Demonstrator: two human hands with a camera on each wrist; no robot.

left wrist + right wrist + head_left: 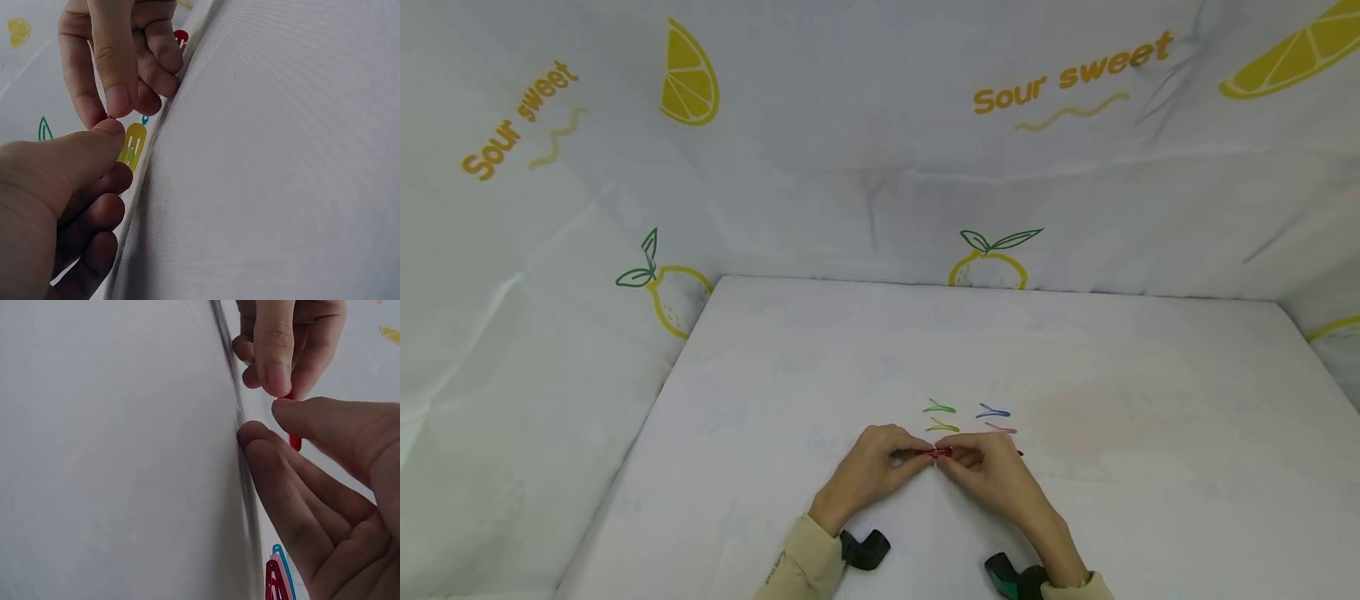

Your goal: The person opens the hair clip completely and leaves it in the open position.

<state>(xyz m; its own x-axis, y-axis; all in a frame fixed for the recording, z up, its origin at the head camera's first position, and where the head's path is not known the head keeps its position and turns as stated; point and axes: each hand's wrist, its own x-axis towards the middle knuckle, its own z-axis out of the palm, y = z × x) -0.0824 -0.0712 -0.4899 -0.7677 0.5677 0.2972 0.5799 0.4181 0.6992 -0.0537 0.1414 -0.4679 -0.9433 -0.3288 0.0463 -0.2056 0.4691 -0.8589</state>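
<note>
Both hands meet over the white table, fingertips at a small red snap hair clip (941, 452). My left hand (877, 461) pinches one end of it between thumb and index finger. From the other side, my right hand (996, 471) pinches it the same way. In the right wrist view an end of the red clip (295, 442) shows below the right thumb; fingers hide most of the rest. Just beyond the hands lie a green clip (940, 407), a yellow clip (943, 426), a blue clip (994, 412) and a pink clip (1002, 428), the first three spread in a V.
A dark red clip (274, 579) lies beside the right hand, largely hidden by it in the head view. The white tabletop (820, 358) meets a lemon-printed cloth (820, 167) at its back and left edges. Dark wrist devices (865, 551) sit at both cuffs.
</note>
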